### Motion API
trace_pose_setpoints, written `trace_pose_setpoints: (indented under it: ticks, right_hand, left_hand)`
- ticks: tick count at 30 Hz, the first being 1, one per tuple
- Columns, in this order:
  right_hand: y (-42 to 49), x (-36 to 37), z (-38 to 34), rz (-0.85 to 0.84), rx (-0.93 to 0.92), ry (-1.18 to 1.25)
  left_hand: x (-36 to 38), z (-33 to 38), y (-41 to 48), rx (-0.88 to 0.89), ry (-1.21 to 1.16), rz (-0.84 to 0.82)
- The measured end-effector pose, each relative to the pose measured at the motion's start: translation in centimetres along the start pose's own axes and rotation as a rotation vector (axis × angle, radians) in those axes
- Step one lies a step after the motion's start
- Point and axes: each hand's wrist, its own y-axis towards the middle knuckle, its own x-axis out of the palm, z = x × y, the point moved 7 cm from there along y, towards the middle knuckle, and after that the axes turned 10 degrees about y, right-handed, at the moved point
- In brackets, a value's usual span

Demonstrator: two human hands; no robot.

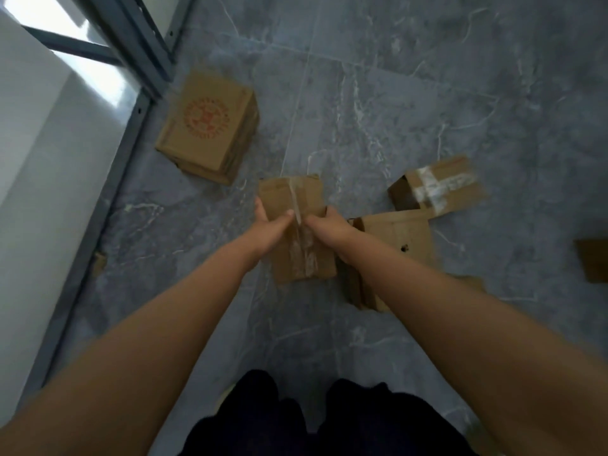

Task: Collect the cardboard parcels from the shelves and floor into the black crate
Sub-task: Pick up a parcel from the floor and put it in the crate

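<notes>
A taped cardboard parcel (296, 205) is at the centre, over the grey floor. My left hand (268, 225) grips its left side, thumb on top. My right hand (329, 228) grips its right side. Whether the parcel rests on the floor or is lifted, I cannot tell. Another parcel (398, 245) lies just right of it, partly under my right forearm. A parcel with white tape (437, 187) lies further right. A parcel with a red round print (210, 126) lies at the upper left. The black crate is out of view.
A grey metal shelf frame (131, 103) runs along the left, with a white shelf board (39, 143) beside it. A cardboard piece (594, 260) shows at the right edge. My dark-trousered legs (312, 419) are at the bottom. The floor is grey marble tile.
</notes>
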Motion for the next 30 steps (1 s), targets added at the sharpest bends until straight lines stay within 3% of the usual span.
trace_pose_setpoints:
  ticks: [5, 10, 18, 25, 30]
  right_hand:
    - [-10.8, -2.4, -11.6, 0.075, -0.171, 0.041]
    - [-25.1, -5.5, -27.1, 0.027, -0.319, 0.055]
    - [-50.6, -11.5, -50.1, 0.078, -0.570, 0.134]
    - [-65.3, -14.7, -61.0, 0.073, -0.796, 0.293]
    - [-71.8, -16.6, -64.3, 0.115, -0.958, 0.331]
  left_hand:
    - [-6.6, 10.3, -10.8, 0.188, -0.017, 0.108]
    - [-14.8, 23.2, -25.1, 0.339, 0.114, 0.179]
    - [-26.7, 43.7, -51.3, 0.621, -0.016, 0.278]
    - [-33.5, 52.8, -66.2, 0.722, -0.131, 0.432]
    - [-34.1, 55.2, -72.4, 0.801, -0.450, 0.211]
